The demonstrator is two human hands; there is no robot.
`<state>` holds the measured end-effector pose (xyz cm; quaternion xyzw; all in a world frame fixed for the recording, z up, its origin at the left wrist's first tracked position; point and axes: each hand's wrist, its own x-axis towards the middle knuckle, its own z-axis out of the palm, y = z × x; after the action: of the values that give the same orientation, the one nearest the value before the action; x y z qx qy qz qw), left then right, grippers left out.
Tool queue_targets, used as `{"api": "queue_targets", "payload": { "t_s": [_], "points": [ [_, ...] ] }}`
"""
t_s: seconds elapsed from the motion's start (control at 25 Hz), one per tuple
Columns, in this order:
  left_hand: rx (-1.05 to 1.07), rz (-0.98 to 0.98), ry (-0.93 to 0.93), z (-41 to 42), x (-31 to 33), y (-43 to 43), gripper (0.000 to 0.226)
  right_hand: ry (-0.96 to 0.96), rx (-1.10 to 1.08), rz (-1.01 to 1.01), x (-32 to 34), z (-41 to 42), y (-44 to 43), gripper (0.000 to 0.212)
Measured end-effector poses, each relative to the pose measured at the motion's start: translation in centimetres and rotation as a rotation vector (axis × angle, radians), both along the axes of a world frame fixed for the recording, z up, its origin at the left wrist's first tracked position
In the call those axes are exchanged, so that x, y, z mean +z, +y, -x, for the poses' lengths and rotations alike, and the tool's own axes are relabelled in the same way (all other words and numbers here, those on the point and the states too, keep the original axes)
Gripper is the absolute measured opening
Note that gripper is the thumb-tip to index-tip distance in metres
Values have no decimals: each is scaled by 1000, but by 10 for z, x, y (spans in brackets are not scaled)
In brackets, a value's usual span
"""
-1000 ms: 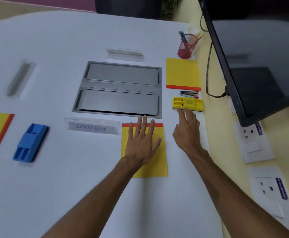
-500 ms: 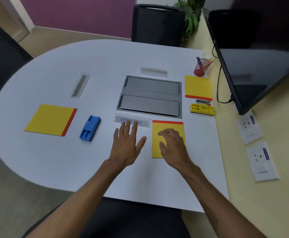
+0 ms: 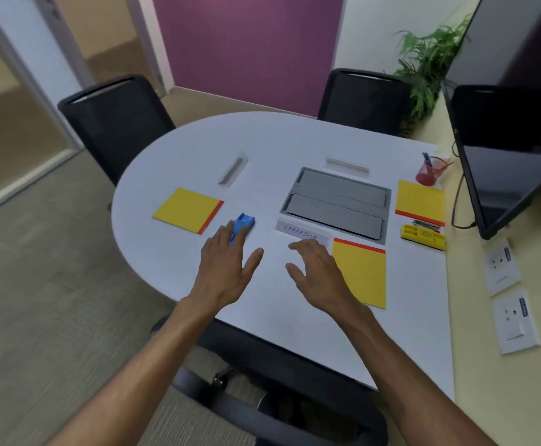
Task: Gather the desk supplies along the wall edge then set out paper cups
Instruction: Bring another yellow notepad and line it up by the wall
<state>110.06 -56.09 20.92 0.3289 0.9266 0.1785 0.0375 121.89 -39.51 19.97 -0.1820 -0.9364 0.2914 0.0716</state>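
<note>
My left hand (image 3: pixel 224 268) hovers open over the white table (image 3: pixel 172 149), its fingertips covering the near end of a blue plastic holder (image 3: pixel 244 223). My right hand (image 3: pixel 319 273) is open with curled fingers just below a clear name plate (image 3: pixel 298 232), beside a yellow pad (image 3: pixel 364 272). A second yellow pad (image 3: pixel 187 210) lies at the left. Along the wall edge sit a third yellow pad (image 3: pixel 420 199), a yellow holder (image 3: pixel 423 236), a small stapler (image 3: pixel 427 225) and a red pen cup (image 3: pixel 430 170). No paper cups show.
A grey metal cable hatch (image 3: pixel 336 204) is set in the table's middle. A dark monitor (image 3: pixel 504 162) with a cable stands at the right wall, above wall sockets (image 3: pixel 501 265). Black chairs (image 3: pixel 114 123) surround the table; a plant (image 3: pixel 427 62) stands in the corner.
The view has pulled back and swung left. My left hand moved left from the near yellow pad to the blue holder. My right hand drew back from the yellow holder to the name plate.
</note>
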Motion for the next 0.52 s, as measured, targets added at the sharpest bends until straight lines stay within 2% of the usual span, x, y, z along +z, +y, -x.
{"api": "queue_targets", "payload": {
  "t_s": [0.52],
  "points": [
    [226,-62,67,1,41,-150,65,85,246,-44,42,47,-104,43]
  ]
}}
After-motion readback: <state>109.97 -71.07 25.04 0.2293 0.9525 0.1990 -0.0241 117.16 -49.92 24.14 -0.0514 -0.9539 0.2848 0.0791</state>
